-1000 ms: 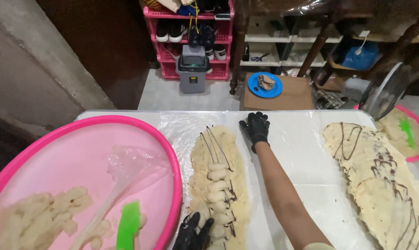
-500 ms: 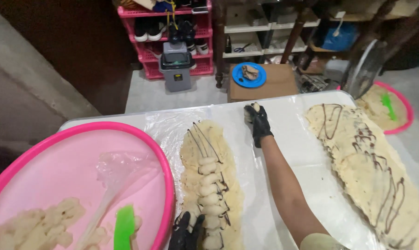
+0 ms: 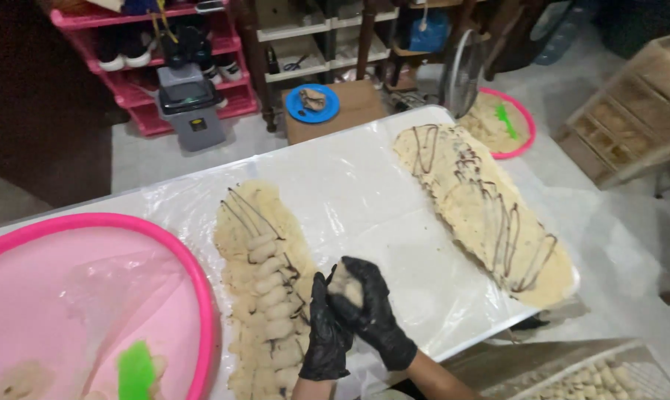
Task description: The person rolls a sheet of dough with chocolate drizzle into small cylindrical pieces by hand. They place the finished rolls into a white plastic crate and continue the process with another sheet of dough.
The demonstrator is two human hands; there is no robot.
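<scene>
- Cupped together at the lower centre of the frame, both black-gloved hands are pressing a pale lump of dough [image 3: 345,286] between them, the right hand [image 3: 372,307] wrapping over it and the left hand [image 3: 325,335] closing against its side.
- Just left of the hands, a long slab of flattened dough [image 3: 265,285] is lying on the clear plastic sheet [image 3: 357,200], carrying a row of small stubby pieces and thin dark drizzle lines.
- At right of centre, a second slab [image 3: 483,211], rough-edged and streaked with dark zigzags, is stretching toward the table edge.
- At lower left, a round pink tub [image 3: 194,274] is holding crumpled clear film and a green scraper [image 3: 136,370].
- At upper centre, a blue plate [image 3: 313,104] is sitting on a cardboard box with a small brownish piece on it.
</scene>
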